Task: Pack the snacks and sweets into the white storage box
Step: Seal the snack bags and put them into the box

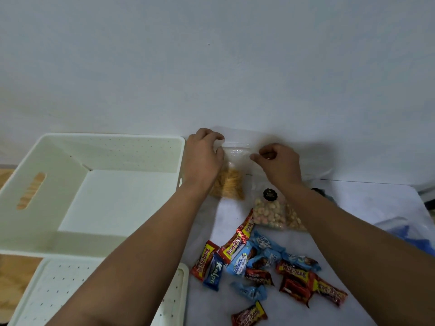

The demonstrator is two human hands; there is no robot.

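Note:
A clear plastic bag of orange-yellow snack sticks (229, 182) stands against the wall, right of the white storage box (28, 241). My left hand (203, 158) pinches the bag's top left edge. My right hand (277, 163) pinches its top right edge. The box is open with nothing inside. A second clear bag of round pastel and tan snacks (270, 212) with a black round sticker lies under my right forearm. Several wrapped chocolate bars and sweets, red Beng-beng (203, 260) and blue wrappers (240, 261), lie scattered on the white table.
A white perforated lid or tray (56, 288) lies in front of the box. A blue plastic bag (407, 231) sits at the right edge. The wall stands right behind the snack bag. Wooden surface shows at the left.

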